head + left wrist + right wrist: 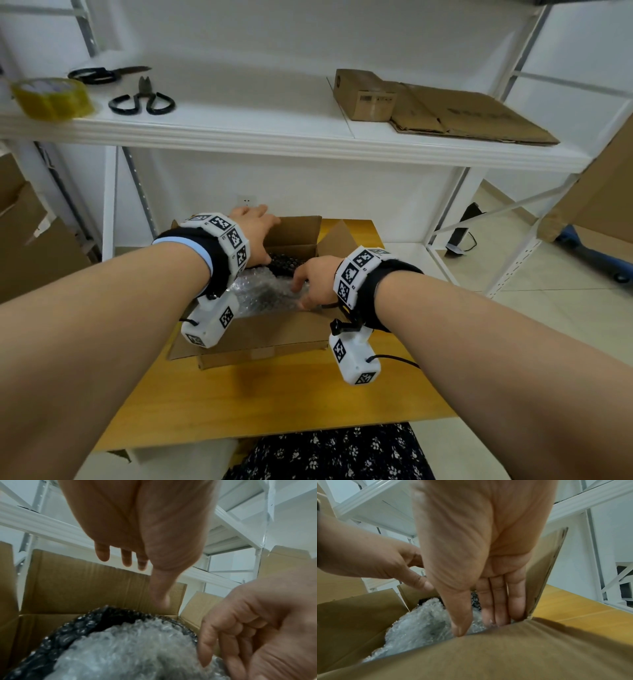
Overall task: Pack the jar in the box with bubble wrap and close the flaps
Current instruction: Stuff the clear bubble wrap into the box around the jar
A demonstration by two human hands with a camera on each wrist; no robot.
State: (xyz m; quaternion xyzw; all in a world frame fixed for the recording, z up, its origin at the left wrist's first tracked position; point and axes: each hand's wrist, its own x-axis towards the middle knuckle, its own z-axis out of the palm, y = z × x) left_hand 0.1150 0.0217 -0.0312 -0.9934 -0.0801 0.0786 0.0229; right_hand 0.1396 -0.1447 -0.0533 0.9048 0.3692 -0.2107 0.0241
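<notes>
A brown cardboard box (274, 329) stands on the wooden table with its flaps up. Clear bubble wrap (263, 291) fills it, and black bubble wrap (284, 263) lies at the far side. The jar itself is hidden under the wrap. My left hand (255, 233) hovers over the box with straight fingers reaching toward the far flap (298, 229), its thumb pointing down. The left wrist view shows it holding nothing (150, 574). My right hand (315, 281) is inside the box at the near right corner. Its straight fingers (488, 601) press the clear wrap (419, 626) down beside the right flap (544, 568).
A white shelf (239, 137) hangs over the table's far end. It carries a yellow tape roll (51, 97), two pairs of scissors (142, 99), a small carton (370, 96) and flattened cardboard (479, 116). Large cardboard boxes (27, 240) stand at the left.
</notes>
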